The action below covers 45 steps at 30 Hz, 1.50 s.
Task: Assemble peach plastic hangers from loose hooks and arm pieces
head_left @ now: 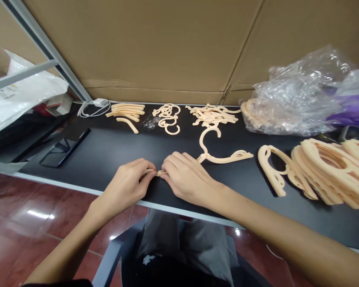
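A cream plastic clothes hanger (227,158) lies on the black tabletop, its hook pointing away from me and one arm stretching right. Its other arm runs out of sight beneath my right hand (184,175), whose fingers are closed around it. Close beside, my left hand (134,179) pinches a thin cream hanger part (147,172). The fingertips of both hands nearly meet at a small cream joint (159,173); whether the pieces there are connected is hidden by the fingers.
Behind my hands lie curved strips (126,111), loose hooks (169,119) and a heap of hanger arms (212,115). Stacked hanger pieces (326,171) and a clear plastic bag (296,99) occupy the right. A phone (65,147) and a white cable (92,108) are on the left.
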Each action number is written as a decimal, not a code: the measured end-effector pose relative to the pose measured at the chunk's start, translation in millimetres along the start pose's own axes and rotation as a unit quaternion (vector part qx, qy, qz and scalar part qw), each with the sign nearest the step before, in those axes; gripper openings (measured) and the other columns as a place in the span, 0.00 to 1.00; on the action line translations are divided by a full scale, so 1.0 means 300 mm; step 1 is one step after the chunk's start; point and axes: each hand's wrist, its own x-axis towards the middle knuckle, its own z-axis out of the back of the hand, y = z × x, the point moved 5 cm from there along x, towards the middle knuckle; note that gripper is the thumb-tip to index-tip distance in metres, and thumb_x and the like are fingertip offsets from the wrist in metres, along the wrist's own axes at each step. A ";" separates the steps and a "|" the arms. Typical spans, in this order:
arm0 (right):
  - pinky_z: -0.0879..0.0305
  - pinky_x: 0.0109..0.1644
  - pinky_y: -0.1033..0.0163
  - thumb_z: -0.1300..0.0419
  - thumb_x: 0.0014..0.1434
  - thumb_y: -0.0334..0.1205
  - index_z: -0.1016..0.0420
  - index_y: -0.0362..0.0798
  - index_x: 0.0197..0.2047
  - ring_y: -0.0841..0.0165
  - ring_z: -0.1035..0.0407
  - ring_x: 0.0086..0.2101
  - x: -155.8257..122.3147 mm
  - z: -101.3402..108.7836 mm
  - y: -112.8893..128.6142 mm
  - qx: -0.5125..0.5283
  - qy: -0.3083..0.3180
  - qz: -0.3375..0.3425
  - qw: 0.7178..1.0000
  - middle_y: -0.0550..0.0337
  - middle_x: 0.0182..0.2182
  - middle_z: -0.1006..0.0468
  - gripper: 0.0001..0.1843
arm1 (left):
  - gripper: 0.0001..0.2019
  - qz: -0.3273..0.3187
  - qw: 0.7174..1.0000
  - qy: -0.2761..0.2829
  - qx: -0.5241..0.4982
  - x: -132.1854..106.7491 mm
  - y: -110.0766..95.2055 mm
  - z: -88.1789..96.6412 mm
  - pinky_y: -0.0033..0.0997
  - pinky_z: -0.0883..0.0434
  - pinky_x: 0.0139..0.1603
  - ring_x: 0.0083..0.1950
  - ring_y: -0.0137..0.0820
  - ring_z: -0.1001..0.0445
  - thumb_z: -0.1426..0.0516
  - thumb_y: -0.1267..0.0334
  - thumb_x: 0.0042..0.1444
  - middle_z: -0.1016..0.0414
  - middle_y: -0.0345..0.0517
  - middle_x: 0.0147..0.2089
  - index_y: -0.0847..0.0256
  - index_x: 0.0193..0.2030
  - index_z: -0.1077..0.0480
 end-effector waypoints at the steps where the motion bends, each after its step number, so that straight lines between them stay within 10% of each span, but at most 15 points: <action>1: 0.45 0.40 0.55 0.51 0.73 0.37 0.26 0.43 0.38 0.60 0.34 0.38 -0.001 -0.002 0.002 -0.009 0.006 0.000 1.000 0.51 0.36 0.23 0.15 | 0.10 -0.004 1.000 -0.001 0.010 0.001 -0.005 -0.002 0.31 0.32 0.39 0.36 0.31 0.24 0.49 0.64 0.69 0.22 0.42 0.36 0.60 0.37 0.29; 24: 0.45 0.40 0.55 0.53 0.70 0.28 0.26 0.42 0.37 0.58 0.38 0.37 -0.020 -0.018 0.015 -0.043 -0.008 0.061 0.997 0.47 0.36 0.25 0.15 | 0.09 0.133 0.988 0.051 -0.066 0.045 0.016 0.003 0.29 0.36 0.32 0.26 0.28 0.32 0.45 0.62 0.60 0.25 0.40 0.26 0.61 0.31 0.26; 31: 0.47 0.39 0.55 0.54 0.74 0.35 0.28 0.44 0.36 0.60 0.39 0.35 -0.016 -0.013 0.015 -0.021 -0.012 0.018 1.000 0.51 0.33 0.26 0.17 | 0.14 0.190 0.957 0.149 -0.158 0.057 0.049 0.014 0.26 0.37 0.29 0.28 0.28 0.33 0.42 0.53 0.59 0.27 0.40 0.26 0.62 0.32 0.25; 45: 0.45 0.39 0.56 0.52 0.73 0.33 0.28 0.44 0.34 0.61 0.39 0.34 -0.026 -0.015 0.014 -0.010 -0.055 0.051 0.997 0.53 0.31 0.27 0.17 | 0.23 0.312 0.898 0.033 -0.309 -0.003 0.193 0.092 0.20 0.53 0.20 0.21 0.20 0.46 0.41 0.41 0.60 0.38 0.36 0.25 0.62 0.33 0.32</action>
